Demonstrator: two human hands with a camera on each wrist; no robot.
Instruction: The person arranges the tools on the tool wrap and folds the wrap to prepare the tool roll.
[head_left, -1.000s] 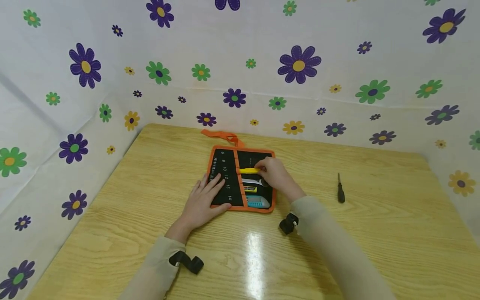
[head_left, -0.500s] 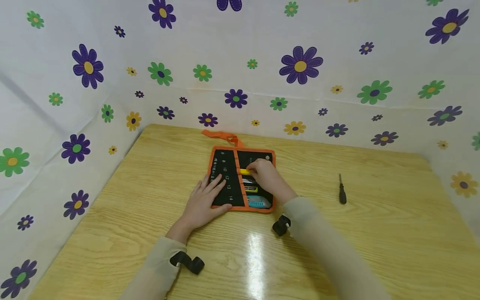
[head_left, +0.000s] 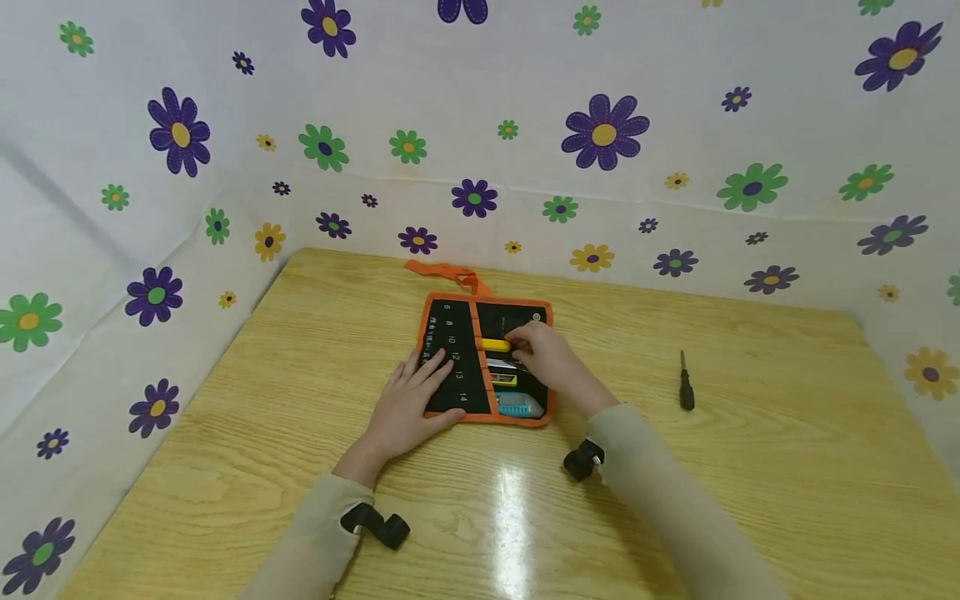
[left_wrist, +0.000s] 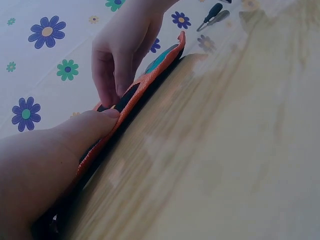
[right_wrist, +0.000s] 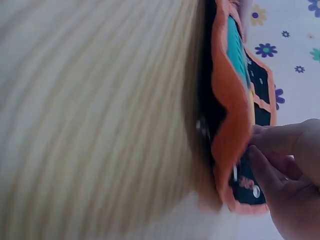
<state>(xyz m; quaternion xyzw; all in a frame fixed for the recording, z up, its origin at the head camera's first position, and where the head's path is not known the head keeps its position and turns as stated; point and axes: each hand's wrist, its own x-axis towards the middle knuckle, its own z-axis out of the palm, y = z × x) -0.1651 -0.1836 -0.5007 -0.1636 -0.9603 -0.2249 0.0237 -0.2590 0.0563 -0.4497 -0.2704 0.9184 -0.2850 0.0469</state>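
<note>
A black tool pouch (head_left: 472, 387) with orange edging lies unfolded on the table. My left hand (head_left: 405, 408) rests flat on its numbered left part, fingers spread. At the right part, my right hand (head_left: 553, 360) pinches the end of a tool with a yellow handle (head_left: 494, 345), whose other end is hidden in a pocket. Below it in the pockets are a silver wrench (head_left: 502, 364), a small yellow-and-black item (head_left: 505, 380) and a teal utility knife (head_left: 519, 406). In the right wrist view, thumb and forefinger meet behind the pouch's orange edge (right_wrist: 232, 125).
A dark-handled screwdriver (head_left: 686, 393) lies by itself to the right on the wooden table (head_left: 757, 467). An orange strap (head_left: 446, 272) trails from the pouch's far edge. A flowered cloth (head_left: 660, 50) stands behind and at the sides.
My right hand slid left along the yellow handle, then drew back slightly right. Less of the handle shows than a second ago. The left hand stays on the pouch.
</note>
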